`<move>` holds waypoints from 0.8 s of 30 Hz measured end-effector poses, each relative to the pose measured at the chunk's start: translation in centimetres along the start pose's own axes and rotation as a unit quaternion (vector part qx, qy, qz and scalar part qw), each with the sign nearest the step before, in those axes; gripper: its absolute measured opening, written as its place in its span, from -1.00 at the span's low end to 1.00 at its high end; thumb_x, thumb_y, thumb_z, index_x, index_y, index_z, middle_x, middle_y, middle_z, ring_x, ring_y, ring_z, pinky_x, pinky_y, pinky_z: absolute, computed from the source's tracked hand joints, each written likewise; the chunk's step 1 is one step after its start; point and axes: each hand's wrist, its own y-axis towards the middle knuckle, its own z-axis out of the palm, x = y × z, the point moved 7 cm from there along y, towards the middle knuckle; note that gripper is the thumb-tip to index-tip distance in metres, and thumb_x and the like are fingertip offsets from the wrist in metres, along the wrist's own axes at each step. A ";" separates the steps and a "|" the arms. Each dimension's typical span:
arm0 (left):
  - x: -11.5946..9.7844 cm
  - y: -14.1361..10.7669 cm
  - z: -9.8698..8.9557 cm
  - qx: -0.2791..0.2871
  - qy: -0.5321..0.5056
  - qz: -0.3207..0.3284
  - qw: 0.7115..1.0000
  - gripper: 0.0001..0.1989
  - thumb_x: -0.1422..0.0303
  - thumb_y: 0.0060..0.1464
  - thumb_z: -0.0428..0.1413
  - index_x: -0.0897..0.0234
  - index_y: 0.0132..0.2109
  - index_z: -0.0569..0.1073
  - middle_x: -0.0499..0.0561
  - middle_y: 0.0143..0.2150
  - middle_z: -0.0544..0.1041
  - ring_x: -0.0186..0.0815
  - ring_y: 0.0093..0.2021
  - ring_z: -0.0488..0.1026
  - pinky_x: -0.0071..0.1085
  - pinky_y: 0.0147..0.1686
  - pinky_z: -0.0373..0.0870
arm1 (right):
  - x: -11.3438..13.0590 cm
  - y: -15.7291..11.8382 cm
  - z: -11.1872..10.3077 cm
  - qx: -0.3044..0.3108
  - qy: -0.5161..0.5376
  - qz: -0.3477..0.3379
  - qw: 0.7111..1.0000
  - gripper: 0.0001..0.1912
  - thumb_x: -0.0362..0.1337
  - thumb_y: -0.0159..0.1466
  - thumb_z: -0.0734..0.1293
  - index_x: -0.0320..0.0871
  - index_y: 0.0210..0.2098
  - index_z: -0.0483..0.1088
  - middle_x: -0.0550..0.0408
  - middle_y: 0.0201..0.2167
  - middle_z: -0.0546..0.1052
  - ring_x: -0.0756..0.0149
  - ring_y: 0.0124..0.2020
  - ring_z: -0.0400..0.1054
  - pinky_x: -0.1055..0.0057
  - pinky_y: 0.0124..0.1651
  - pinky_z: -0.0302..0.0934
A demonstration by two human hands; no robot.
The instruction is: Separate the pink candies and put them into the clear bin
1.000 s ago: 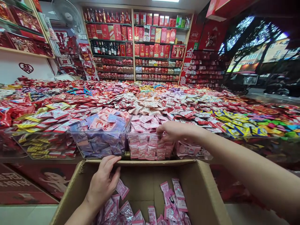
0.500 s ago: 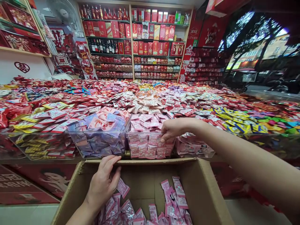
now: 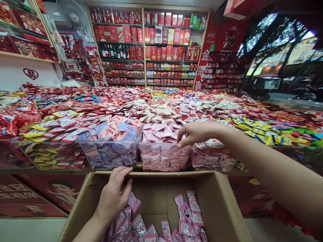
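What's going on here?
The left hand grips the far rim of a cardboard box with pink packets inside. The right hand is over the right side of a clear bin of pink-wrapped sweets; whether it holds one is unclear.

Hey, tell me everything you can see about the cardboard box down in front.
The cardboard box is plain brown and open at the top, its sides looking stiff and upright. The rim looks scuffed at the far left corner. The left hand rests on the far rim, left of the middle, with the thumb inside. Pink packets lie loose and jumbled inside, below a bare far wall. It sits just in front of the clear bins. Its near side is out of view.
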 end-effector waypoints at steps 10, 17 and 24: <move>0.0 -0.2 0.0 -0.003 0.019 0.006 1.000 -0.73 0.44 0.05 -0.04 0.21 -0.06 0.26 0.06 -0.12 0.33 -0.22 -0.08 0.35 -0.27 -0.11 0.37 | 0.6 4.3 -0.2 -0.126 -0.096 -0.046 0.986 -0.61 -0.22 0.08 0.30 -0.20 -0.09 0.37 -0.08 -0.12 0.46 0.17 -0.14 0.32 0.41 -0.17 0.15; 0.1 -0.4 0.1 -0.002 0.024 0.006 1.000 -0.70 0.47 0.05 -0.04 0.20 -0.04 0.24 0.06 -0.11 0.31 -0.23 -0.08 0.36 -0.30 -0.11 0.37 | 2.5 6.4 -0.8 -0.136 -0.119 -0.078 0.980 -0.64 -0.12 0.02 0.32 -0.20 -0.25 0.46 -0.08 -0.28 0.51 0.15 -0.24 0.33 0.39 -0.24 0.13; 0.3 -0.6 0.1 -0.007 0.031 0.011 0.999 -0.70 0.47 0.05 -0.03 0.21 -0.03 0.24 0.06 -0.10 0.30 -0.25 -0.08 0.35 -0.36 -0.14 0.38 | 4.5 7.9 -0.7 -0.134 -0.111 -0.078 0.982 -0.80 -0.33 0.07 0.23 -0.25 -0.44 0.49 -0.01 -0.48 0.53 0.31 -0.44 0.34 0.47 -0.40 0.09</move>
